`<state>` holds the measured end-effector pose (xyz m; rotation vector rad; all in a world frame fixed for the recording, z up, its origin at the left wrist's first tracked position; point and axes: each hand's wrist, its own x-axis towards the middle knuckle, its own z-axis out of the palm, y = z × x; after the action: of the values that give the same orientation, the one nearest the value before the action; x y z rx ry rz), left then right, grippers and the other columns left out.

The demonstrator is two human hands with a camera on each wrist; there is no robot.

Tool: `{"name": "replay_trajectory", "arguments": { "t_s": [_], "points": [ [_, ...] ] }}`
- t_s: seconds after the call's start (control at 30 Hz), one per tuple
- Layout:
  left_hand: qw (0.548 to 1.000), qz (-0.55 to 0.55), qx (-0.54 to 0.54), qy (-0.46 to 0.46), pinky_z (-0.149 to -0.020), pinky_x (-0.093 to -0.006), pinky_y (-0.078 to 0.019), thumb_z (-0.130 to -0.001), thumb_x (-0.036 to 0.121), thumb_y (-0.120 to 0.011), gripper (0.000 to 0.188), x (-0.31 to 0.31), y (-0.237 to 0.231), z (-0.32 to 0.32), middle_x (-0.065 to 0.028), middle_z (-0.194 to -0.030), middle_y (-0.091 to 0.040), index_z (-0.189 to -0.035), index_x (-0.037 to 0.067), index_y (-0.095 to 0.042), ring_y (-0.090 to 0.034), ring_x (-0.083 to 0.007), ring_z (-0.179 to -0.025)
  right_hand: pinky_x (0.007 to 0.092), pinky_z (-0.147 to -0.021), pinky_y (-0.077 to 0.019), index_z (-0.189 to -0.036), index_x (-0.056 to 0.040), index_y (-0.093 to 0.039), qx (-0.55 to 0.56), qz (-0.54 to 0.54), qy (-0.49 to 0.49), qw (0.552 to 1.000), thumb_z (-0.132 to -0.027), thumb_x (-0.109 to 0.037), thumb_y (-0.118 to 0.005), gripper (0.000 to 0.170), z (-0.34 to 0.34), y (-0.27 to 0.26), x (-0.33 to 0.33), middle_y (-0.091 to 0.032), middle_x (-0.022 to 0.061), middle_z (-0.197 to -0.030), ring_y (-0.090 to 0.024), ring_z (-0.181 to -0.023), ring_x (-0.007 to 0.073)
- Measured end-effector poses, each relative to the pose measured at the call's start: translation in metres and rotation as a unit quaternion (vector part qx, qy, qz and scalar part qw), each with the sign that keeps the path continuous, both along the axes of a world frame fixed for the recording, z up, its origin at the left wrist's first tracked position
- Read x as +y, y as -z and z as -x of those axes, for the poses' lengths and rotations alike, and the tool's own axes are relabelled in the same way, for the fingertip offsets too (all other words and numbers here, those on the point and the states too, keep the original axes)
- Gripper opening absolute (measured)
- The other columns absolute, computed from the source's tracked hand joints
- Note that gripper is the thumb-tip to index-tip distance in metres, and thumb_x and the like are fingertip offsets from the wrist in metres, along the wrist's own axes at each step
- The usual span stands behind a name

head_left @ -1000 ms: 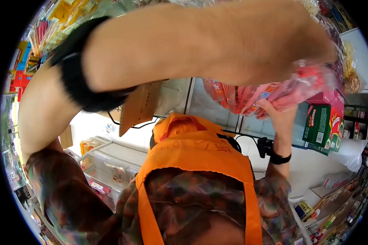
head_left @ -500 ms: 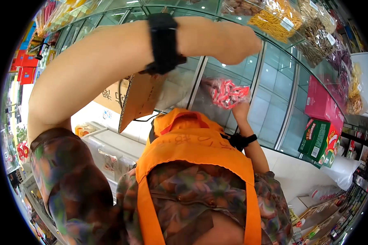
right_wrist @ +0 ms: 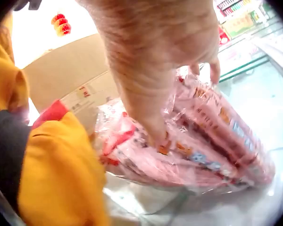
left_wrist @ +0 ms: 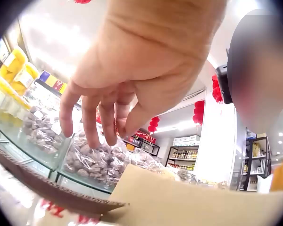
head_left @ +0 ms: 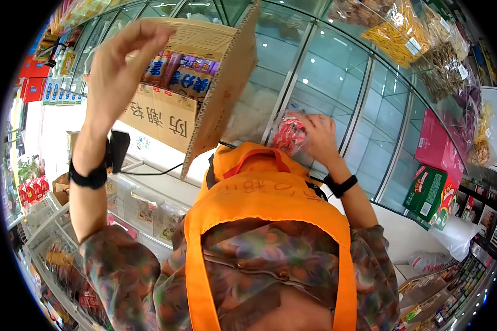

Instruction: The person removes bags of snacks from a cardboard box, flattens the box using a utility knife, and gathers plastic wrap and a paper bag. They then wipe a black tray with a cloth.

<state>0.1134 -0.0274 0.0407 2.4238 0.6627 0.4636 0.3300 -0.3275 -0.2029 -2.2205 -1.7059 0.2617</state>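
Note:
My left hand (head_left: 113,77) is raised over a cardboard carton (head_left: 157,118), its fingers loosely bent with nothing between them. In the left wrist view those fingers (left_wrist: 88,122) hang down above the carton's flap (left_wrist: 179,200). Inside the carton stand packets with blue lettering (head_left: 190,83). On the glass counter (head_left: 328,71), my right hand (head_left: 321,138) grips a clear plastic bag of pink packets (head_left: 288,135) from above. The right wrist view shows the thumb pressed into the wrapping of the bag (right_wrist: 212,146), which lies right beside the carton.
Bags of dried goods (head_left: 395,36) line the glass shelf at the back right. A pink box (head_left: 436,138) and a green box (head_left: 425,190) stand at the counter's right. The orange apron (head_left: 265,193) is close below the bag. A cable (head_left: 152,173) hangs near the left wrist.
My left hand has swung from the right, over the pink bag, leftward to above the carton. The bag has come down onto the counter nearer the carton, with the right hand on it.

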Motion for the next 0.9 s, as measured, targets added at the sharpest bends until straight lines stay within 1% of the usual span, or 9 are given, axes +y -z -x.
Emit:
{"name": "replay_trajectory", "arguments": {
  "t_s": [0.1, 0.23, 0.33, 0.43, 0.47, 0.57, 0.7, 0.73, 0.9],
  "points": [
    [0.999, -0.040, -0.005, -0.026, -0.080, -0.0294, -0.0498, -0.091, 0.021, -0.063, 0.025, -0.021, 0.016, 0.036, -0.0089, -0.099, -0.070, -0.108, 0.003, -0.066, -0.065, -0.0173, -0.091, 0.0364, -0.076, -0.0493, -0.105, -0.0115, -0.069, 0.094, -0.035, 0.084, 0.991, -0.068, -0.007, -0.068, 0.037, -0.039, 0.023, -0.007, -0.062, 0.0110, -0.095, -0.058, -0.092, 0.0312],
    [0.997, -0.038, 0.059, -0.018, -0.099, -0.0363, -0.0388, -0.091, 0.019, -0.058, 0.030, -0.058, 0.021, 0.053, -0.0140, -0.115, -0.064, -0.113, 0.000, -0.062, -0.056, -0.0262, -0.113, 0.0355, -0.066, -0.0504, -0.093, -0.0061, -0.072, 0.372, -0.051, 0.272, 0.886, -0.069, -0.006, -0.068, 0.024, -0.076, -0.003, -0.014, -0.062, 0.0141, -0.078, -0.061, -0.072, 0.0320],
    [0.999, -0.029, 0.034, 0.024, -0.101, -0.0391, -0.0373, -0.089, 0.018, -0.059, 0.033, -0.069, 0.052, 0.048, -0.0156, -0.119, -0.061, -0.116, 0.001, -0.061, -0.053, -0.0318, -0.116, 0.0383, -0.075, -0.0493, -0.104, -0.0056, -0.068, 0.223, 0.063, 0.268, 0.935, -0.071, -0.005, -0.066, 0.034, -0.116, 0.007, -0.010, -0.062, 0.0138, -0.089, -0.061, -0.088, 0.0327],
    [0.996, -0.079, 0.028, 0.010, -0.101, -0.0436, -0.0373, -0.088, 0.014, -0.059, 0.041, -0.073, 0.085, 0.039, -0.0156, -0.133, -0.049, -0.127, 0.003, -0.052, -0.048, -0.0337, -0.120, 0.0434, -0.089, -0.0422, -0.118, -0.0080, -0.061, -0.120, -0.022, 0.283, 0.951, -0.071, -0.007, -0.067, 0.047, -0.101, 0.005, -0.001, -0.058, 0.0144, -0.112, -0.052, -0.109, 0.0330],
    [0.996, -0.084, 0.041, 0.001, -0.105, -0.0456, -0.0331, -0.088, 0.015, -0.059, 0.046, -0.070, 0.087, 0.040, -0.0141, -0.141, -0.042, -0.132, 0.006, -0.048, -0.042, -0.0343, -0.126, 0.0476, -0.100, -0.0323, -0.127, -0.0107, -0.054, -0.150, -0.008, 0.263, 0.953, -0.070, -0.009, -0.069, 0.059, -0.083, -0.004, 0.001, -0.046, 0.0144, -0.134, -0.041, -0.123, 0.0342],
    [0.966, -0.235, 0.100, -0.023, -0.112, -0.0497, -0.0217, -0.091, 0.029, -0.059, 0.054, -0.045, 0.087, 0.042, -0.0095, -0.143, -0.041, -0.137, 0.007, -0.042, -0.032, -0.0273, -0.137, 0.0505, -0.105, -0.0273, -0.129, -0.0184, -0.054, -0.164, -0.037, 0.071, 0.983, -0.073, -0.011, -0.068, 0.058, -0.028, -0.015, 0.006, -0.042, 0.0117, -0.140, -0.035, -0.131, 0.0336],
    [0.954, -0.289, 0.082, 0.011, -0.108, -0.0456, -0.0275, -0.092, 0.031, -0.057, 0.029, -0.018, 0.088, 0.048, -0.0080, -0.108, -0.056, -0.107, 0.006, -0.057, -0.051, -0.0264, -0.109, 0.0541, -0.110, -0.0222, -0.134, -0.0295, -0.051, -0.227, 0.008, -0.093, 0.969, -0.076, -0.011, -0.066, 0.063, -0.025, 0.019, 0.008, -0.039, 0.0081, -0.142, -0.027, -0.137, 0.0328],
    [0.945, -0.328, -0.005, 0.015, -0.088, -0.0402, -0.0435, -0.091, 0.030, -0.059, 0.026, -0.015, 0.081, 0.047, -0.0075, -0.081, -0.051, -0.082, 0.005, -0.055, -0.054, -0.0252, -0.081, 0.0554, -0.111, -0.0206, -0.135, -0.0326, -0.050, -0.276, 0.005, -0.096, 0.956, -0.075, -0.012, -0.067, 0.065, -0.045, 0.042, 0.009, -0.038, 0.0077, -0.143, -0.025, -0.138, 0.0328],
    [0.984, -0.131, 0.115, 0.033, -0.057, -0.0395, -0.0439, -0.087, 0.023, -0.064, 0.032, -0.041, 0.019, 0.114, -0.0108, -0.067, -0.047, -0.066, 0.000, -0.055, -0.052, -0.0284, -0.062, 0.0547, -0.111, -0.0216, -0.135, -0.0322, -0.051, -0.238, -0.015, -0.095, 0.967, -0.076, -0.004, -0.061, 0.066, -0.054, 0.049, 0.018, -0.033, 0.0050, -0.147, -0.027, -0.138, 0.0320]
  ]
}}
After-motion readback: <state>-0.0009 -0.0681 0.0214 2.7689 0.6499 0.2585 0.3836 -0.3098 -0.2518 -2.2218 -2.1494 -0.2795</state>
